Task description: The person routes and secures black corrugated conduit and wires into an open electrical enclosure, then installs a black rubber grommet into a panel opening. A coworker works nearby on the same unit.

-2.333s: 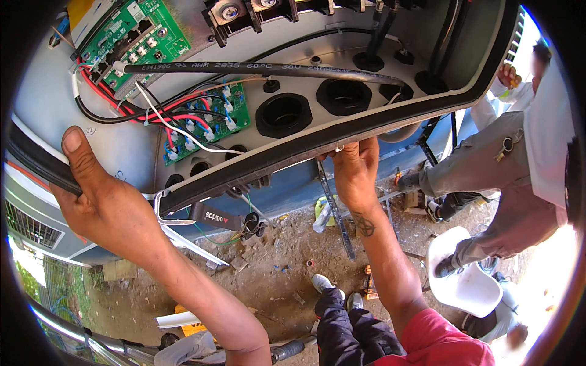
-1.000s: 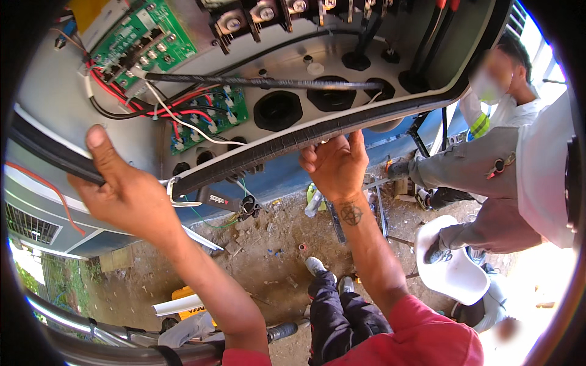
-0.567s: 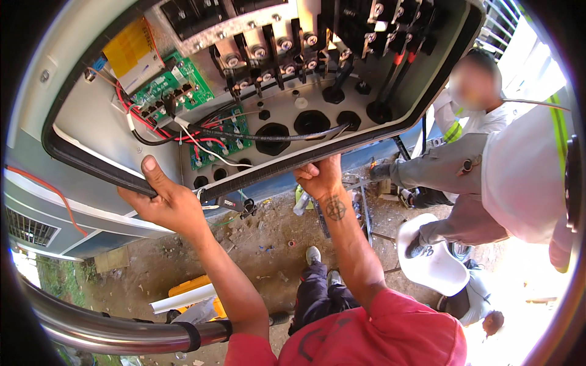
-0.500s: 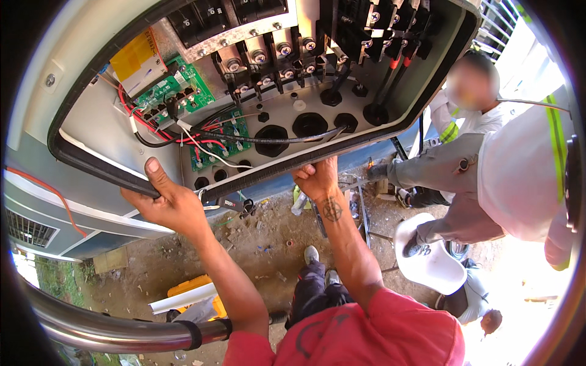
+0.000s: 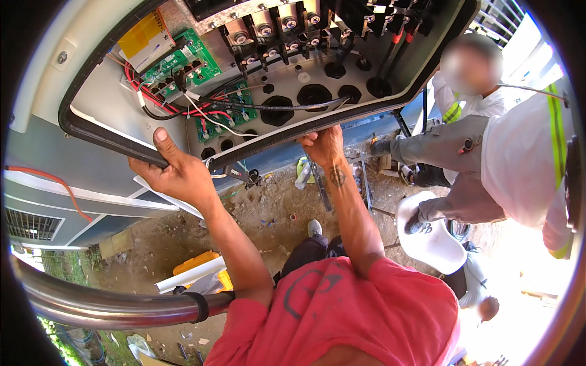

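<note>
An electrical enclosure (image 5: 116, 146) with a black-gasketed rim stands open above me. My left hand (image 5: 180, 174) grips its lower left rim, thumb on top and fingers beneath. My right hand (image 5: 325, 146) is raised to the underside of the lower edge with curled fingers; whatever they hold, if anything, is hidden. Inside are green circuit boards (image 5: 204, 58), red and black wires, a row of screw terminals (image 5: 265, 29) and black cable glands (image 5: 276, 110). A black cable (image 5: 274, 108) crosses the enclosure floor, and a thin white wire (image 5: 213, 122) runs toward the lower rim.
A metal pipe (image 5: 122, 305) curves across the lower left. At right, a person in a white shirt (image 5: 519, 146) rests a foot on a white chair (image 5: 427, 235); another person (image 5: 473, 67) is behind. A yellow case (image 5: 195, 262) lies on the dirt floor (image 5: 262, 213).
The view has shifted, so the enclosure and both hands appear slightly lower or further right. Both hands keep their places at the enclosure's lower edge.
</note>
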`<state>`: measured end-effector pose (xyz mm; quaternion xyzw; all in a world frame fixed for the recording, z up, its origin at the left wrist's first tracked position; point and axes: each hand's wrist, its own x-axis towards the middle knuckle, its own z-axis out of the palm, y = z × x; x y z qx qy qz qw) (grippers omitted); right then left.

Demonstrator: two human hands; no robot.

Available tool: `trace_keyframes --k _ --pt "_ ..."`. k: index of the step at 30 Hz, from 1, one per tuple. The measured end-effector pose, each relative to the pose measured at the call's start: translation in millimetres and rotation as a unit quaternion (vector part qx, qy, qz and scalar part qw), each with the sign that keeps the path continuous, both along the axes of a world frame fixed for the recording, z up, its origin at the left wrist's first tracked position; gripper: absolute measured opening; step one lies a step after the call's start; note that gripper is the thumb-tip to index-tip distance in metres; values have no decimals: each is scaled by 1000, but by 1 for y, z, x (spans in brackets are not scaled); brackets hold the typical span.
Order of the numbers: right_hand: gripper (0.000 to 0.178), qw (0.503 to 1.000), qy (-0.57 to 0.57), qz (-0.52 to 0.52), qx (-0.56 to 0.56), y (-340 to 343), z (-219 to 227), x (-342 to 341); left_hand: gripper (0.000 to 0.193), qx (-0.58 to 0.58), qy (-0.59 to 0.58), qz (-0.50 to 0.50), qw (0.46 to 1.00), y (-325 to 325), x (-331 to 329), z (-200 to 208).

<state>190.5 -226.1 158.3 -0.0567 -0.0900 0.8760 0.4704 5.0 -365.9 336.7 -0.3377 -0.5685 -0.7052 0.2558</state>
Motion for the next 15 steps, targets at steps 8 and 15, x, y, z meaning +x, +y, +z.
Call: trace_keyframes --k 8,15 --pt "47 990 13 21 137 8 -17 9 48 -1 29 10 1000 2 -1 0" --pt "40 984 -34 3 177 9 -21 14 46 8 14 29 999 4 -3 -4"
